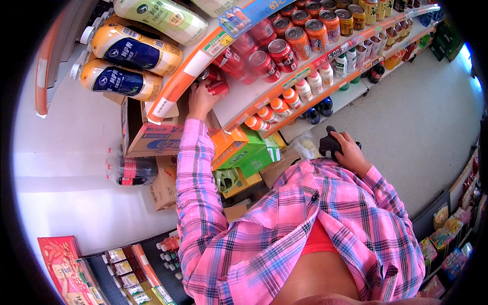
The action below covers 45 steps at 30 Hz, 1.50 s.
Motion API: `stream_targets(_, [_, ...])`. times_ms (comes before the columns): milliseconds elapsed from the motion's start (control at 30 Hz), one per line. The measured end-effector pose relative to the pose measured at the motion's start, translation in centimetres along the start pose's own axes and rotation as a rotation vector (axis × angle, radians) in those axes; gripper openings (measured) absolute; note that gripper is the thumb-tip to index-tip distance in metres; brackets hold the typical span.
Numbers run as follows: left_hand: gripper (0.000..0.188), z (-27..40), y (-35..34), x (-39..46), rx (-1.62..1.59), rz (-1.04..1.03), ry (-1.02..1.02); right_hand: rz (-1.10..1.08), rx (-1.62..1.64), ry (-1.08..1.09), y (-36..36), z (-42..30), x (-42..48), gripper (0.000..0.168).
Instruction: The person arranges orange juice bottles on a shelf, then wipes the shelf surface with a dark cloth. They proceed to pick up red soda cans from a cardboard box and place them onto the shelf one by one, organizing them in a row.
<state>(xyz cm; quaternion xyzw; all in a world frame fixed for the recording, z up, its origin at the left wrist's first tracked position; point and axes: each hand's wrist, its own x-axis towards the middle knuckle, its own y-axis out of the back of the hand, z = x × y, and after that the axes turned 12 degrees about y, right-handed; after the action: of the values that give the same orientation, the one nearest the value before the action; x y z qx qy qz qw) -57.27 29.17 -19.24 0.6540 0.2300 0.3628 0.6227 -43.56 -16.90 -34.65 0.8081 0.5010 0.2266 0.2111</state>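
My left hand [201, 98] reaches onto a white store shelf with its fingers on a red drink can [217, 87] that lies tilted or on its side. Beside it, shrink-wrapped red cans [239, 68] stand near the shelf's end. Upright red cans [282, 55] and orange cans [298, 42] are in rows to the right. Down by my right side, my right hand [349, 150] is closed on a black object [330, 142] whose kind I cannot tell.
Large tea bottles [131, 49] lie on the upper left shelf. Below the cans stand small capped bottles [280, 106]. An open cardboard box [156, 135], cartons [244, 152] and wrapped cola bottles [135, 169] sit lower down. More shelves with packets [444, 232] line the lower right.
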Motion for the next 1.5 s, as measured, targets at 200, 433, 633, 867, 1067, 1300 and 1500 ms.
stream_targets(200, [0.08,1.5,0.3,2.2,0.023,-0.182,0.041,0.016,-0.032,-0.004,0.3,0.3,-0.6,0.063])
stream_targets(433, [0.096,2.2,-0.3,0.7,-0.058,0.012,0.061,-0.055,-0.042,-0.027,0.2,0.5,-0.3,0.064])
stream_targets(633, [0.101,0.9,-3.2,-0.7,-0.321,0.299,0.175,-0.084,-0.07,0.03,-0.2,0.6,0.4,0.064])
stream_targets(867, [0.087,-1.4,-6.0,-1.0,-0.615,0.217,0.2,-0.153,-0.077,0.063,-0.5,0.7,0.9,0.064])
stream_targets(1067, [0.08,3.0,-5.4,-4.0,-0.487,0.508,0.221,-0.163,-0.099,0.06,-0.5,0.8,1.0,0.064])
stream_targets(1300, [0.072,11.9,-6.0,-6.4,-0.62,0.602,0.042,-0.154,-0.097,0.064,-0.1,0.5,0.6,0.065])
stream_targets(1500, [0.082,10.4,-6.9,-5.7,-0.612,0.819,0.214,-0.105,-0.149,0.055,0.2,1.5,-0.6,0.067])
